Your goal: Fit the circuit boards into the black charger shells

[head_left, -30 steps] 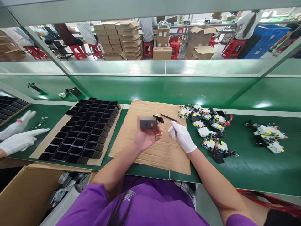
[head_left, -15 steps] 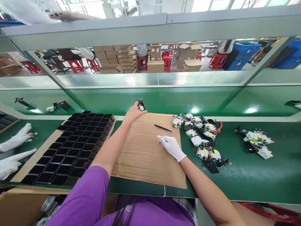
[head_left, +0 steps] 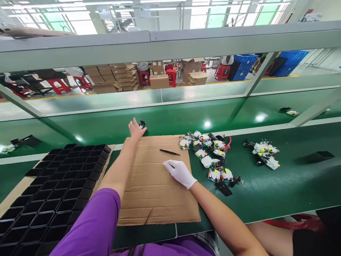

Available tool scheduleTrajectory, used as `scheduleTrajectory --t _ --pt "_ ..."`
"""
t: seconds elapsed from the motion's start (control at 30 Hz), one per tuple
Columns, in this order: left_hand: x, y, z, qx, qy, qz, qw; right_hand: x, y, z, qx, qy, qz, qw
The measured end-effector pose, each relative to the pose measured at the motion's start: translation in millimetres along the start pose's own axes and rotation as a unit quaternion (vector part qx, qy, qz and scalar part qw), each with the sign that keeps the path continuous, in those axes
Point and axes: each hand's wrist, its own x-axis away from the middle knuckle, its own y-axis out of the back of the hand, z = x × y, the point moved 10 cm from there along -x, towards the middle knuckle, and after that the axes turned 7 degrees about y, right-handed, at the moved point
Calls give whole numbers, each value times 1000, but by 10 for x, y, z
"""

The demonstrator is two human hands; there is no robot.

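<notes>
My bare left hand (head_left: 136, 129) reaches over the green belt beyond the cardboard. Its fingers are spread beside a small black housing (head_left: 142, 125) with prongs and a pale part inside. My right hand (head_left: 179, 173), in a white glove, rests above the cardboard sheet (head_left: 157, 192) with thumb and fingers drawn together. Whatever may lie between those fingertips is hidden. A thin black pen-like tool (head_left: 169, 152) lies on the cardboard, just beyond the glove. To the right of the sheet is a cluster of circuit boards (head_left: 207, 161) with white and yellow parts and black pieces attached.
Rows of black open cases (head_left: 53, 193) fill the left of the table. More circuit boards (head_left: 266, 153) and a single black case (head_left: 319, 156) lie at right. Something red (head_left: 228, 142) sits among the nearer boards. A metal rail (head_left: 160, 42) crosses above the belt (head_left: 170, 121).
The view has swung right. My left hand has let go of the black housing, leaving it on the belt, and its fingers have spread. My right hand remains over the cardboard.
</notes>
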Motion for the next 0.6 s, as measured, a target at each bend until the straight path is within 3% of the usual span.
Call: scheduleTrajectory --t 0.1,0.23,0.33,0.43,0.6 --pt "240 -367 -287 15 -40 56 998 -2 42 -47 -6 -16 -32 999" --pt "662 -1193 -798 55 -113 226 966 -15 121 -26 -18 -22 -56 998" --pt "785 -1528 -984 87 -107 278 951 -17 286 9 -24 -29 -97 995" --pt "765 -1554 -972 132 -70 281 948 -4 508 33 -33 -34 -155 987" --pt "839 -1166 -697 253 34 243 936 0 756 13 -89 -40 -225 969"
